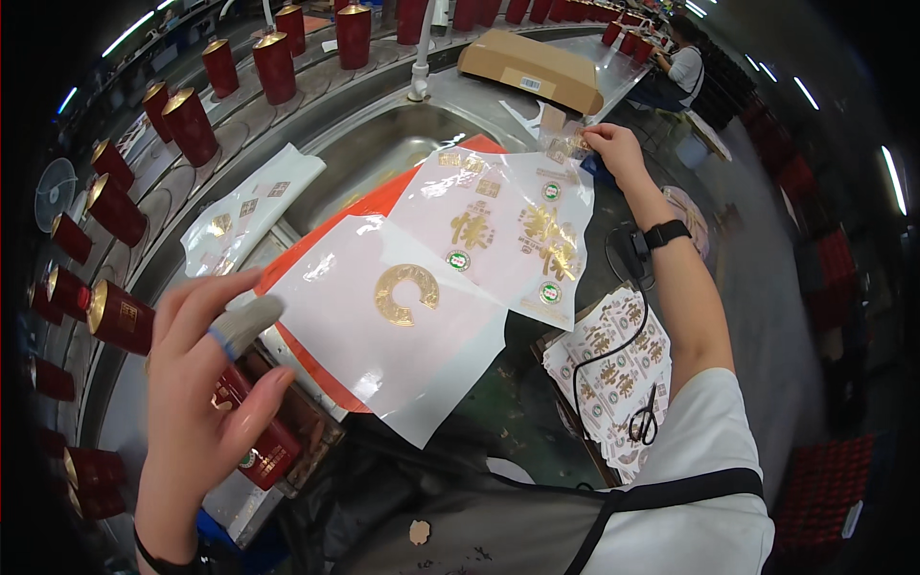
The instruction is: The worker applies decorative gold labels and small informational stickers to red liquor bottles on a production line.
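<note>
My left hand [206, 350] is raised at the left with its fingers spread, and one finger wears a grey cover with a blue band. Behind and below it is a red bottle [273, 460], partly hidden by the hand. My right hand [618, 153] reaches out at the upper right, thumb and finger pinching a small clear decal [567, 147] with gold print. Between my hands, decal sheets overlap on an orange board [316, 369]. One sheet [450, 326] bears a gold broken ring; another sheet [498, 201] carries gold characters and round green marks.
A metal sink [412, 125] lies beyond the board, with a cardboard box [532, 72] behind it. Red bottles [275, 67] with gold tops line the curved conveyor [158, 192]. Scissors [644, 417] rest on a pile of printed sheets [613, 364]. Another person [685, 67] sits at the far right.
</note>
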{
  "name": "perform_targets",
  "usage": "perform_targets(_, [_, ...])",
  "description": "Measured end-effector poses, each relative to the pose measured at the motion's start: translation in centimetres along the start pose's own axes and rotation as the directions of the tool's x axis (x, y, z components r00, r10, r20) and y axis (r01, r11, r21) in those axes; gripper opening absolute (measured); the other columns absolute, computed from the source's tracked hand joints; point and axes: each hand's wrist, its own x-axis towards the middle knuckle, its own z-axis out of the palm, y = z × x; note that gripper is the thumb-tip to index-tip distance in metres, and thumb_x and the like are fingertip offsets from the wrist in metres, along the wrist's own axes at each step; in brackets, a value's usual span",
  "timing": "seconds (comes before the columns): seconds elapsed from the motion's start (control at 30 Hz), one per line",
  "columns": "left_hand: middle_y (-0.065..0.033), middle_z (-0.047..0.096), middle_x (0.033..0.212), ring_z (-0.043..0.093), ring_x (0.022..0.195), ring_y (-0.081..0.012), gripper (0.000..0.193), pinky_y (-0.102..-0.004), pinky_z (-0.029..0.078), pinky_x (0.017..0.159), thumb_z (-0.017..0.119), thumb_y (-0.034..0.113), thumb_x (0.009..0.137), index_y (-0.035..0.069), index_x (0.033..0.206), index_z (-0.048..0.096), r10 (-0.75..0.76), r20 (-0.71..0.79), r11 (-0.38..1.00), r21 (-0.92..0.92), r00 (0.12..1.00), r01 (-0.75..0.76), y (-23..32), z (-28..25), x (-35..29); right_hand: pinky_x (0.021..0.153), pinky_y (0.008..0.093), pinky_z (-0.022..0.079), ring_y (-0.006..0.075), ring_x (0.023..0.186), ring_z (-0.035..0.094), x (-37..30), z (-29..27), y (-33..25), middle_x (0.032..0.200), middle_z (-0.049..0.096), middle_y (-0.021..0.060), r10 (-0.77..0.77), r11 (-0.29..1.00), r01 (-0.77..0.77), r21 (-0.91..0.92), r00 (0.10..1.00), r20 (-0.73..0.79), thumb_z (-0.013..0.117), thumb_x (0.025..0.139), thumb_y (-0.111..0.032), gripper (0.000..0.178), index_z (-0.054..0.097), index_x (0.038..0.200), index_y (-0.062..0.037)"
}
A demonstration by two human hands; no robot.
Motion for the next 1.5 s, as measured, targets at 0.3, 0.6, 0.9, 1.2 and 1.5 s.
perform_targets(0.3, [-0.015, 0.058, 0.127, 0.05, 0.119, -0.0344, 0.034, -0.0414, 0.044, 0.099, 0.076, 0.022, 0.079, 0.004, 0.107, 0.067, 0.291, 0.332, 0.955, -0.15, 0.897, -0.254, 2.8, 8.9, 8.9, 0.071, 0.0297, 0.051, 0.0139, 0.074, 0.066, 2.1, -3.7, -1.6, 0.084, 0.072, 0.0059, -0.011, 1.0, 0.012, -0.026, 1.0, 0.02, 0.066, 0.084, -0.019, 0.023, 0.074, 0.098, -0.0027])
perform_targets(0.6, [-0.0153, 0.055, 0.13, 0.05, 0.125, -0.0215, 0.067, -0.0369, 0.041, 0.104, 0.054, 0.05, 0.098, 0.001, 0.142, 0.042, -0.193, 0.545, 0.403, -0.714, 0.816, 0.573, -0.2, 9.7, 10.7, 0.057, 0.0181, 0.046, 0.0033, 0.064, 0.058, -9.6, -5.4, -21.3, 0.082, 0.068, 0.0008, -0.36, 0.846, -0.096, 0.524, 0.623, 0.695, 0.066, 0.09, -0.01, 0.015, 0.071, 0.1, 0.0007])
perform_targets(0.9, [-0.0087, 0.064, 0.113, 0.063, 0.102, -0.0158, 0.047, -0.0332, 0.052, 0.09, 0.064, 0.022, 0.095, 0.002, 0.134, 0.046, -0.165, 0.379, -0.039, -0.925, 0.911, 0.378, -0.5, 8.0, 6.3, 0.057, 0.0191, 0.046, 0.0045, 0.063, 0.056, -11.3, -1.0, -24.7, 0.082, 0.067, 0.0013, -0.367, 0.804, -0.203, 0.559, 0.569, 0.736, 0.067, 0.09, -0.012, 0.017, 0.072, 0.101, -0.0001])
perform_targets(1.2, [-0.0071, 0.067, 0.107, 0.064, 0.086, -0.0109, 0.045, -0.0258, 0.053, 0.076, 0.069, 0.009, 0.09, 0.0, 0.131, 0.05, -0.5, 0.201, 0.232, -0.906, 0.843, 0.353, -4.1, 6.2, 3.3, 0.063, 0.0197, 0.047, 0.0065, 0.07, 0.06, -6.8, 9.7, -20.4, 0.086, 0.067, 0.0013, -0.201, 0.805, -0.275, 0.526, 0.707, 0.678, 0.068, 0.089, -0.014, 0.019, 0.069, 0.1, 0.0015])
perform_targets(1.5, [-0.0072, 0.062, 0.103, 0.062, 0.085, -0.0092, 0.052, -0.0231, 0.052, 0.076, 0.067, -0.003, 0.088, -0.003, 0.136, 0.046, -0.552, 0.086, 0.323, -0.895, 0.83, 0.307, -2.8, 2.2, -3.3, 0.074, 0.0331, 0.052, 0.0211, 0.08, 0.067, -4.5, 17.3, -14.0, 0.087, 0.07, 0.0112, -0.161, 0.925, 0.333, -0.183, 0.779, 0.606, 0.074, 0.08, -0.028, 0.032, 0.071, 0.101, -0.0045])
